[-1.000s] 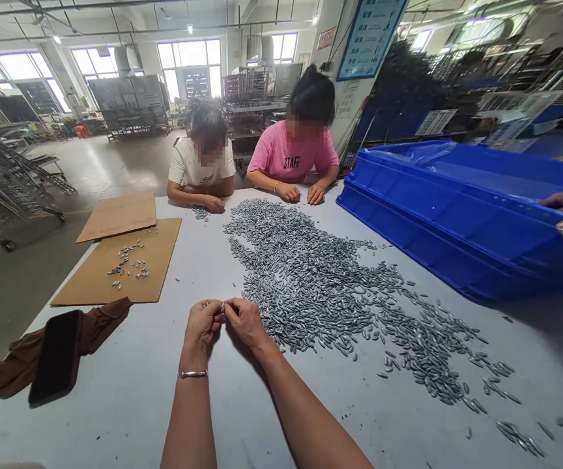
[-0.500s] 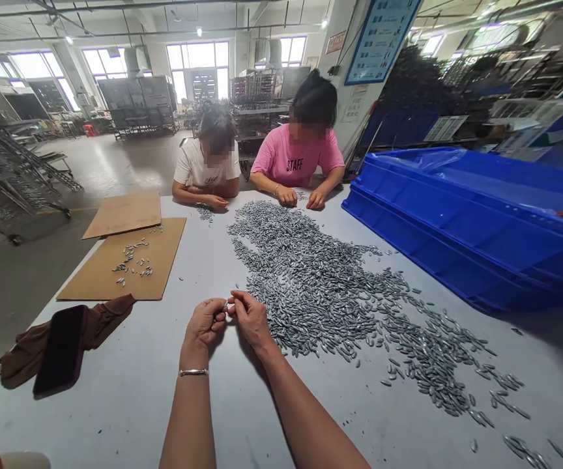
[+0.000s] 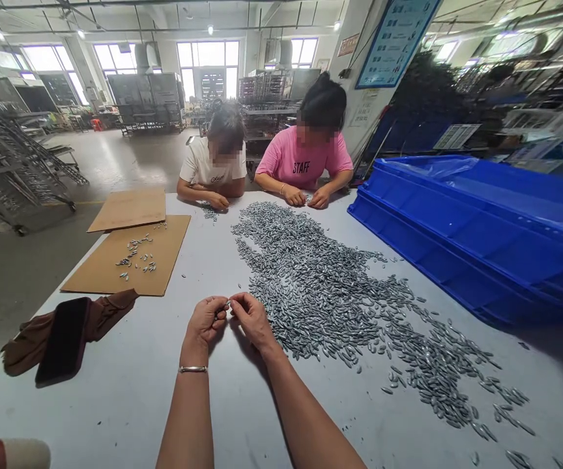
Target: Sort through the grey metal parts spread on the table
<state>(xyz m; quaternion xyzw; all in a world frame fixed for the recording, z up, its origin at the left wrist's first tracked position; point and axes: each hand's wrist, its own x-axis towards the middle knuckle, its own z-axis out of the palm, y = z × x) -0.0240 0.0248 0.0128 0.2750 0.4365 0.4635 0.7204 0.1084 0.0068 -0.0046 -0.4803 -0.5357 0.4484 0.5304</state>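
Note:
My left hand [image 3: 209, 320] is closed, thumb against the curled fingers, on a small grey spindle-shaped piece that barely shows at the fingertips. Facing it, my right hand [image 3: 253, 318] pinches with thumb and forefinger at the same spot, so the fingertips of both hands nearly meet. Fingers hide most of the piece. Both hands are just above the white table [image 3: 242, 417]. Close beyond and to the right of my right hand spreads a large heap of small grey spindle-shaped pieces [image 3: 311, 286], shiny and metallic-looking.
Brown cardboard sheets [image 3: 174, 251] at the left carry several loose pieces. Nearer lie a phone [image 3: 63, 342] and a brown cloth [image 3: 115, 311]. Stacked blue crates [image 3: 457, 241] stand at the right. Two people, one in a pink shirt [image 3: 301, 159], handle pieces across the table.
The view has shifted slightly. My hands stay together at nearly the same place, with small finger movements. At the right edge, another person's hand by the crates has mostly left the view.

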